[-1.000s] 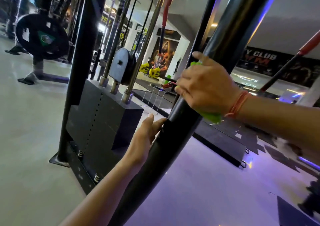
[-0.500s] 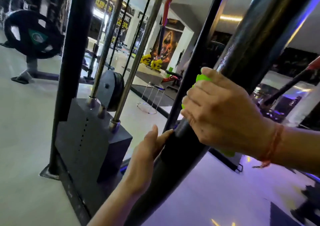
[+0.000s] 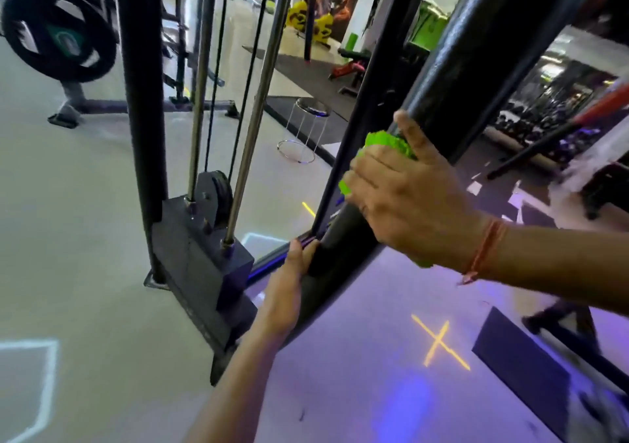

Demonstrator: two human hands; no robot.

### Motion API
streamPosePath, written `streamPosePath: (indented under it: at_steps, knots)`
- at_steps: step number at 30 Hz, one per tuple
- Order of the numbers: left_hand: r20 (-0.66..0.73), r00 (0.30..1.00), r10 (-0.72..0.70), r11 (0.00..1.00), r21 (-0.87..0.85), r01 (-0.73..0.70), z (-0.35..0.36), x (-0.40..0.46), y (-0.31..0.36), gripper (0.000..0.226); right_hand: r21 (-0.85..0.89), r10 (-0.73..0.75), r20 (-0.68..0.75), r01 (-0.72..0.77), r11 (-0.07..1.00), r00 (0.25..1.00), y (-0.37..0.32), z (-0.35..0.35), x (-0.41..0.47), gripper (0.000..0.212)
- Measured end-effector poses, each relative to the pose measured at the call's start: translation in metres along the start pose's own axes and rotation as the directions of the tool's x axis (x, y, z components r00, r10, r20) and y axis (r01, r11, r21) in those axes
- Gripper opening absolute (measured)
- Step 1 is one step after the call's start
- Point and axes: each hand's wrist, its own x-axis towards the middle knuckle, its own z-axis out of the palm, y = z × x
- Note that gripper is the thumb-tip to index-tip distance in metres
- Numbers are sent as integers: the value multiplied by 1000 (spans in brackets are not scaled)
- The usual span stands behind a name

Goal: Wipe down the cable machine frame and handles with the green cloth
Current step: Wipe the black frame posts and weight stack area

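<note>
Green cloth (image 3: pixel 388 143) mostly hidden under right hand (image 3: pixel 408 201) (grip unclear)

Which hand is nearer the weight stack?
Left. The left hand holds the black post low, right beside the weight stack; the right hand wipes higher up.

Right hand (image 3: pixel 413 204): wrapped on the thick black slanted steel frame post (image 3: pixel 452 78), with the bunched green cloth (image 3: pixel 388 143) between palm and post. Left hand (image 3: pixel 289 293): lower on the same post, below and left of the right hand. Left of the left hand: the dark block-shaped weight stack (image 3: pixel 200 259), two chrome guide rods (image 3: pixel 252 126) rising from it. Beyond both hands: a chrome wire-frame stool (image 3: pixel 308 126). Far left: a round black weight plate (image 3: pixel 58 31).
</note>
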Motion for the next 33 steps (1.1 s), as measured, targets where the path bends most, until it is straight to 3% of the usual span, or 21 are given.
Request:
streamPosePath:
  at_steps: [2,4,7,9,12,15,18,23,28,33]
  knots:
    - [-35,999,-35,999,24,36,9,-8,31,69,-50,64,-23,-65,997,998,26,-16,7,38]
    - [-10,1000,-29,998,54,29,20,-18,65,70,-82,-43,67,48,995,997,21,-21,-1,34]
    - [22,998,-59,997,43,58,32,-35,100,68,10,-222,164,224,975,961,28,-36,-7,37]
    - [22,992,-120,991,68,119,36,-41,125,74,33,-173,56,172,985,983,64,-54,4,34]
    - [76,978,-194,979,84,188,43,-34,151,83,-4,31,-43,-31,999,999,109,-72,9,32]
    - [72,984,-166,983,95,159,54,-31,181,92,-44,-69,-12,68,997,998,103,-71,-7,43]
    - [37,979,-201,979,45,200,70,-40,220,76,19,-149,-34,149,989,988,124,-80,2,36]
    - [88,972,-217,973,-59,223,84,-39,229,60,77,125,-264,-108,991,956,167,-94,21,32]
    - [112,967,-228,963,-119,241,93,-30,251,63,80,-99,-164,113,990,981,160,-85,3,36]
    - [159,978,-138,986,-69,151,106,-24,278,56,100,203,-313,-181,978,928,206,-109,31,36]
